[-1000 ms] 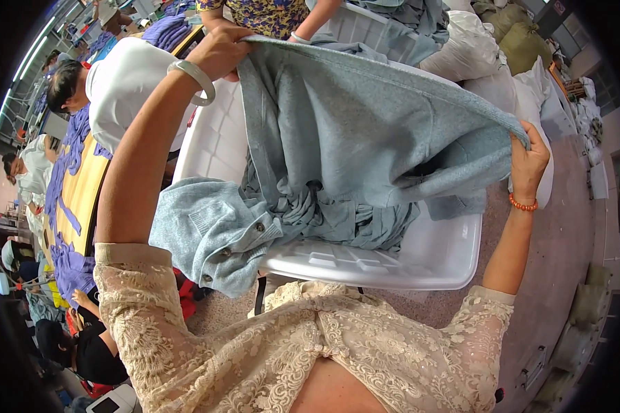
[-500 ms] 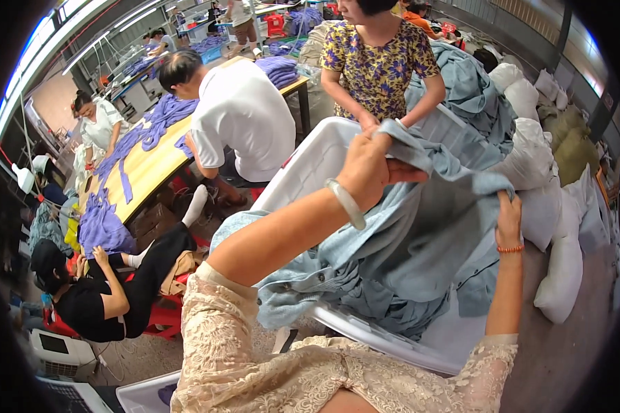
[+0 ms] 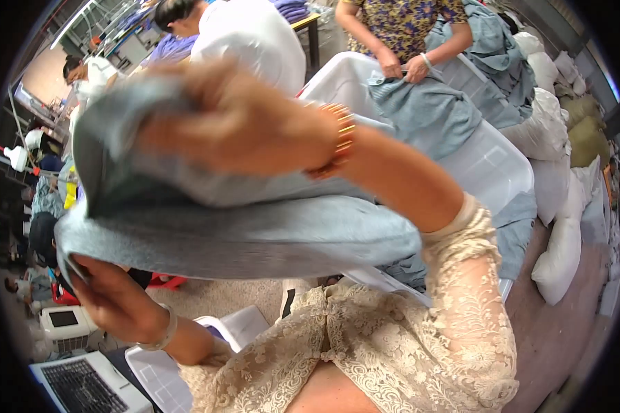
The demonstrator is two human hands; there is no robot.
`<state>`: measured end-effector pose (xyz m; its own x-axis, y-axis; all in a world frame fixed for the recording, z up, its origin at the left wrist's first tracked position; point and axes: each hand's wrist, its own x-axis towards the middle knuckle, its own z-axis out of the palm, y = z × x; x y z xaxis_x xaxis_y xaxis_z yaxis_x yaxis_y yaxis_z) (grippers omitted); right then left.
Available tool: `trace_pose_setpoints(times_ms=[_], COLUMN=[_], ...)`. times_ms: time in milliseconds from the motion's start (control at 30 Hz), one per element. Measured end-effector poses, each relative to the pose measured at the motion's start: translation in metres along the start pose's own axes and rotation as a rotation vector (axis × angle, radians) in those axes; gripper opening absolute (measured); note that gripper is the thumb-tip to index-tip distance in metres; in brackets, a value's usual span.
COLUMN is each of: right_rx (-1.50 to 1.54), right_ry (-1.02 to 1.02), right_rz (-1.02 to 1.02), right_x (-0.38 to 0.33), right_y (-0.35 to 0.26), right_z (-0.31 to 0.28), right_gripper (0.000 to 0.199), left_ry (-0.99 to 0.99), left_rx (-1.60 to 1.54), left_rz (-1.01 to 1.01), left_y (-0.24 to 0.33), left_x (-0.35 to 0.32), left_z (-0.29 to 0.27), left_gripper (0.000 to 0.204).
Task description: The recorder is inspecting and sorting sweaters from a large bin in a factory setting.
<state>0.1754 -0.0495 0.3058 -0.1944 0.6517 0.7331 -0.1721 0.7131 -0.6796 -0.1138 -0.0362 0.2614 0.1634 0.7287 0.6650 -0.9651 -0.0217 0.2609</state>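
Blue-grey garment (image 3: 255, 241) is spread at 9 o'clock, your hands apart but both clamped on it: right hand (image 3: 238, 131) up top, kinda blurry, left hand (image 3: 117, 299) lower down. White bin (image 3: 499, 162) sits toward 2 o'clock.

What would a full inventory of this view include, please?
Held garment: one, blue-grey, centre left
Large tub: at least one, white, right of centre
Other garments: several, blue-grey, in and beyond large tub
Small tub: one, white, lower left
Piled garments: several, purple, top left
Sacks: several, white and olive, far right
Co-workers: at least four, mixed clothing, top and left
Boxy machine: one, white, lower left
Grille: one, black, lower left
Lace top: one, cream, bottom centre
Bracelets: two, orange and pale, own wrists
Left grip: one, bare, lower left
Right grip: one, bare, upper left
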Motion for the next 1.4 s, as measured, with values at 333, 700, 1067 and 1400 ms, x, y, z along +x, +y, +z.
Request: trace_pose_setpoints(times_ms=[333,700,1067,1400], right_rx=[-0.103,-0.94,-0.979,-0.744], right_ry=[-0.283,-0.074,-0.266,-0.28], right_rz=[0.77,0.463,0.604,0.46], right_x=[-0.193,-0.187,-0.201,-0.166], right_y=[0.167,0.149,0.157,0.193], right_z=[0.067,-0.006,-0.006,0.059], right_gripper=[0.039,0.025,0.027,0.034], left_ry=[1.125,-0.027,-0.29,-0.394], left_rx=[0.866,1.713,1.718,1.757], left_rz=[-0.583,-0.544,-0.556,-0.292], left_y=[-0.018,-0.104,-0.103,-0.085], left_x=[-0.206,-0.15,-0.114,-0.098], left_z=[-0.154,-0.192,-0.194,-0.153], left_gripper=[0.039,0.032,0.014,0.024])
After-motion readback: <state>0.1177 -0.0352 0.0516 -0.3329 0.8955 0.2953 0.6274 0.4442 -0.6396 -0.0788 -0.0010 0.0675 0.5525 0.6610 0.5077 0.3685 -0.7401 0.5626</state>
